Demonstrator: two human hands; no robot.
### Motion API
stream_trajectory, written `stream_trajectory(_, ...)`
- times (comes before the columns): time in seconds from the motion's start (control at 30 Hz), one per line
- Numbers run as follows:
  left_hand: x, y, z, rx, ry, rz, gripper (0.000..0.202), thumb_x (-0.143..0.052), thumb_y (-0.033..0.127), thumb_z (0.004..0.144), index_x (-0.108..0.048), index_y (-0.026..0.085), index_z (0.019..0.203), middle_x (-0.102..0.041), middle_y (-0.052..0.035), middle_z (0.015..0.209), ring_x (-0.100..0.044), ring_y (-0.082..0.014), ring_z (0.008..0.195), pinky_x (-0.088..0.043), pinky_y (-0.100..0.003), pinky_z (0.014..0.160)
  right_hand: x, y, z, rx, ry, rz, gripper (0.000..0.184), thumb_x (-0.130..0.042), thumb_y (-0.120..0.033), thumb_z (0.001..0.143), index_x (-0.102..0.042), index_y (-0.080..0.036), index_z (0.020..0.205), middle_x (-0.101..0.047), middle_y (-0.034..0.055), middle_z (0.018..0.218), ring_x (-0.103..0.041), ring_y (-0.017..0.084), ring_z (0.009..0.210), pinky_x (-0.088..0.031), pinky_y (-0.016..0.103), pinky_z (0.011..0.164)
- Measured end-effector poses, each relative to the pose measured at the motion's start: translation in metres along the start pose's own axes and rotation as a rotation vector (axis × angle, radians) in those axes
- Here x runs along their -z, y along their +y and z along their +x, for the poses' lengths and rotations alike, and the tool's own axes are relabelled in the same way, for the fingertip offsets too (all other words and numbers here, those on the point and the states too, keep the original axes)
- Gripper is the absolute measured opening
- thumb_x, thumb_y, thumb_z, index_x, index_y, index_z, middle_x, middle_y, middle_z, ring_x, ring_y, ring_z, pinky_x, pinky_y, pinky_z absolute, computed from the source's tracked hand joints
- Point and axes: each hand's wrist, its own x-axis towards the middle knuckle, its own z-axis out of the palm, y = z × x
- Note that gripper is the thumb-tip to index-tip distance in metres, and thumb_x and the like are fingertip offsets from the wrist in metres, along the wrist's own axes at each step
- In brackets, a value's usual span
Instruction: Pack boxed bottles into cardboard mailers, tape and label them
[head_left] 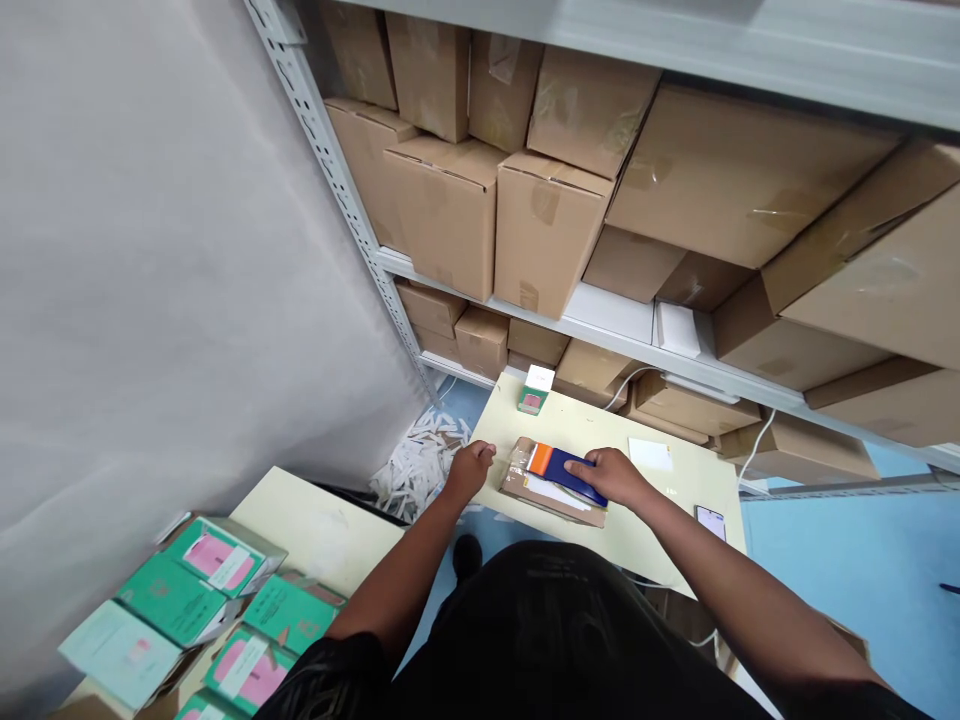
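My right hand (611,475) grips a flat dark blue packet with an orange end (559,468), thumb on top. The packet lies over a small brown cardboard box (517,480) with clear tape at its left end. White paper (555,492) shows between the packet and the box. To the left of the box, my left hand (472,468) is closed, fingertips pinched together. Anything between those fingers is too small to make out. Under the box is the pale yellow table (600,415).
A small green and white box (535,390), a white sheet (650,454) and a phone (710,521) rest on the table. Green and pink boxes (180,597) cover part of a left table. Paper scraps (414,465) litter the floor. Shelves (622,312) hold cartons ahead.
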Motion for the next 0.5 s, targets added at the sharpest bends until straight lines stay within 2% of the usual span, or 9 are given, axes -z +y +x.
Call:
stream_trajectory(0.13,-0.025,-0.009,-0.001,0.002,-0.024,0.061,0.029,-0.052,0.039,0.094,-0.071,0.021,0.083,-0.074,-0.0023,0.079,-0.068,-0.02,0.081,-0.048,-0.029,0.076,0.001,-0.001,-0.001,-0.059,-0.037,-0.099,0.058,-0.063,-0.074,0.08,-0.061,-0.022,0.055,-0.058,0.0001,0.051,-0.052,0.015,0.052,-0.029,0.027,0.05)
stream_trajectory(0.23,-0.045,-0.013,0.003,0.027,-0.016,0.064,0.03,-0.053,0.041,0.096,-0.072,0.019,0.101,-0.076,-0.0059,0.091,-0.071,-0.0216,0.088,-0.051,-0.031,0.08,0.001,-0.006,0.002,-0.076,-0.026,-0.155,0.058,-0.061,-0.074,0.082,-0.061,-0.022,0.056,-0.057,0.0006,0.052,-0.052,0.015,0.054,-0.029,0.028,0.051)
stream_trajectory(0.3,-0.048,-0.014,0.008,0.038,-0.017,0.074,0.039,-0.055,0.041,0.095,-0.067,0.015,0.121,-0.076,-0.0103,0.097,-0.072,-0.0235,0.087,-0.054,-0.035,0.081,0.0,-0.009,0.003,-0.098,-0.03,-0.16,0.058,-0.061,-0.074,0.082,-0.061,-0.022,0.057,-0.058,0.0009,0.052,-0.053,0.016,0.054,-0.03,0.028,0.052)
stream_trajectory(0.37,-0.041,-0.012,0.009,0.01,-0.027,0.081,0.049,-0.056,0.038,0.094,-0.06,0.012,0.135,-0.073,-0.0152,0.113,-0.072,-0.0259,0.099,-0.056,-0.04,0.088,0.0,-0.01,0.004,-0.111,-0.045,-0.151,0.057,-0.061,-0.073,0.083,-0.063,-0.022,0.058,-0.059,0.0012,0.054,-0.055,0.016,0.055,-0.032,0.028,0.053)
stream_trajectory(0.43,-0.029,-0.007,0.007,-0.13,-0.075,0.092,0.052,-0.054,0.032,0.094,-0.055,0.016,0.143,-0.064,-0.0155,0.138,-0.063,-0.0268,0.125,-0.05,-0.044,0.105,-0.001,-0.01,0.005,-0.099,-0.057,-0.155,0.057,-0.061,-0.073,0.083,-0.064,-0.022,0.059,-0.061,0.0017,0.056,-0.056,0.016,0.057,-0.032,0.028,0.054)
stream_trajectory(0.5,-0.018,0.001,0.002,-0.4,-0.197,0.153,0.056,-0.05,0.029,0.096,-0.048,0.021,0.152,-0.049,-0.011,0.156,-0.044,-0.0261,0.145,-0.038,-0.046,0.12,-0.001,-0.01,0.005,-0.084,-0.059,-0.163,0.058,-0.061,-0.075,0.082,-0.064,-0.021,0.06,-0.062,0.0021,0.057,-0.057,0.016,0.058,-0.032,0.028,0.055)
